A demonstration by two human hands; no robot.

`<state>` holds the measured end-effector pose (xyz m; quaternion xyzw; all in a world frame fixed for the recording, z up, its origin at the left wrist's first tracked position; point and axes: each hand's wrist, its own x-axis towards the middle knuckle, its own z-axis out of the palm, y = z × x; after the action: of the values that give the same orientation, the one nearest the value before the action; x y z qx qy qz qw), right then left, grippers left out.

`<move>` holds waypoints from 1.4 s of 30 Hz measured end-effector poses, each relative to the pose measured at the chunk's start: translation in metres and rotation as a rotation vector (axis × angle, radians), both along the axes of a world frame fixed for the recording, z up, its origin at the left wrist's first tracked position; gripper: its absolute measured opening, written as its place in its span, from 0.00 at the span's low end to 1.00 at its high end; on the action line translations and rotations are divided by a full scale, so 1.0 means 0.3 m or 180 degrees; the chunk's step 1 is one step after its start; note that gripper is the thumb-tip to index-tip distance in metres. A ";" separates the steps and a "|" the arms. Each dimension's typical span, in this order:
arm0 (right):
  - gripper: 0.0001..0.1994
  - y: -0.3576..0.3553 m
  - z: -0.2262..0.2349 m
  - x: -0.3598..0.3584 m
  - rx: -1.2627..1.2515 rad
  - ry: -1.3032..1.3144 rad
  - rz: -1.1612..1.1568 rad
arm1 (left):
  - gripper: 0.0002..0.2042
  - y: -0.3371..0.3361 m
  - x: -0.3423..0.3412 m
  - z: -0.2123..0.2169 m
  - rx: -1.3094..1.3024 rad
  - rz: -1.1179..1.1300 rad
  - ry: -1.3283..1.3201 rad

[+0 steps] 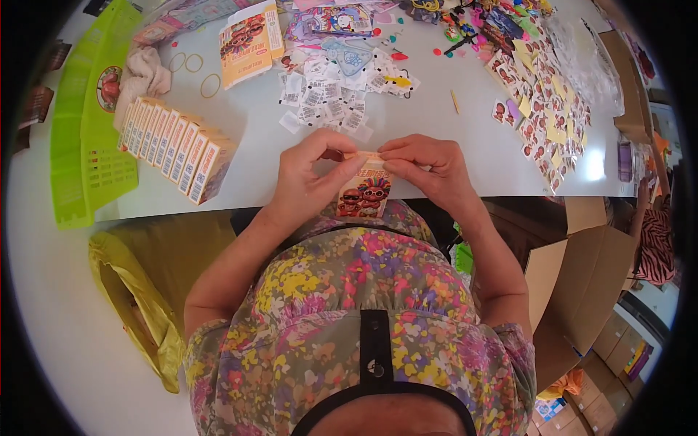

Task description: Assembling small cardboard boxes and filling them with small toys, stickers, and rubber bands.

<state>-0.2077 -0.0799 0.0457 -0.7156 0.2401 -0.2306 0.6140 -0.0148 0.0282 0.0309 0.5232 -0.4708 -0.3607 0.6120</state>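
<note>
One small printed box (363,198) is at the near edge of the counter (251,134), the left hand (309,173) with its grip pinching the top left corner, the right hand (430,168) pinching the top right. Similar boxes (178,149) form a row to the left; small white packets (331,100) lie scattered beyond the hands.

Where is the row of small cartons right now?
In the head view, the row of small cartons stands on the left side of the white table, between the lime-green plastic tray and the person's left hand.
</note>
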 end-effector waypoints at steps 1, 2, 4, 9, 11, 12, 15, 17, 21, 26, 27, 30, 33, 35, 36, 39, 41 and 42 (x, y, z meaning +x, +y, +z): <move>0.06 -0.004 0.004 0.003 0.0075 0.0188 0.0015 | 0.06 -0.003 0.022 0.009 0.0268 -0.0271 -0.0033; 0.06 -0.010 0.012 0.008 0.0147 0.0372 0.0040 | 0.05 -0.007 0.037 0.018 0.0534 -0.0532 -0.0068; 0.06 -0.030 0.042 0.014 0.0398 0.0577 0.0064 | 0.05 -0.015 0.036 0.031 0.0783 -0.0474 0.0261; 0.05 -0.064 0.052 0.025 0.1023 0.0939 0.0139 | 0.05 -0.025 0.039 0.051 0.1227 -0.0509 0.1022; 0.05 -0.047 0.051 0.025 0.0907 0.0788 0.0107 | 0.04 -0.012 0.048 0.029 0.0726 -0.0660 0.0684; 0.05 -0.039 0.058 0.026 0.0908 0.0793 0.0133 | 0.04 -0.003 0.053 0.025 0.0727 -0.0634 0.0689; 0.06 -0.003 0.084 0.027 0.0519 0.0834 0.0163 | 0.05 0.033 0.066 0.027 0.0468 -0.0618 0.0169; 0.08 0.027 0.098 0.025 -0.0101 0.0782 0.0217 | 0.08 0.067 0.061 0.043 0.0227 -0.0638 -0.0146; 0.12 0.113 0.046 0.003 -0.1551 0.0272 0.0250 | 0.11 0.121 0.047 0.003 0.0255 -0.0589 -0.0315; 0.15 0.068 0.152 0.123 -0.2768 0.0364 0.0473 | 0.17 0.170 0.072 0.046 -0.0196 -0.0163 -0.0891; 0.15 0.069 0.168 0.167 -0.2795 0.0315 0.0498 | 0.19 0.182 0.088 0.068 -0.0317 0.0051 -0.1266; 0.15 0.089 0.162 0.313 -0.2354 0.0509 0.1028 | 0.24 0.258 0.173 0.103 -0.0890 0.1217 -0.2461; 0.16 0.102 -0.019 0.421 0.0164 0.0658 0.0803 | 0.21 0.344 0.236 0.082 -0.0683 0.2419 -0.2813; 0.16 0.123 -0.079 0.487 -0.0185 0.0755 0.0806 | 0.23 0.372 0.259 0.044 -0.0490 0.2422 -0.2873; 0.16 0.128 -0.085 0.528 -0.0201 0.0747 0.0784 | 0.24 0.375 0.265 0.026 -0.0062 0.2364 -0.3170; 0.16 0.122 -0.080 0.603 -0.2229 0.0018 0.0672 | 0.27 0.379 0.306 -0.051 0.0656 0.2091 -0.3752; 0.17 0.101 -0.070 0.609 -0.1797 0.0211 0.0910 | 0.25 0.382 0.311 -0.068 0.0658 0.2160 -0.3707; 0.19 0.048 -0.079 0.608 -0.2367 0.0015 0.0774 | 0.25 0.384 0.316 -0.081 0.0376 0.2210 -0.3629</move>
<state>-0.0253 -0.0655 0.0219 -0.9131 0.0550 -0.2258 0.3351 0.0799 0.1433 0.0066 0.7856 -0.5043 0.1648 0.3183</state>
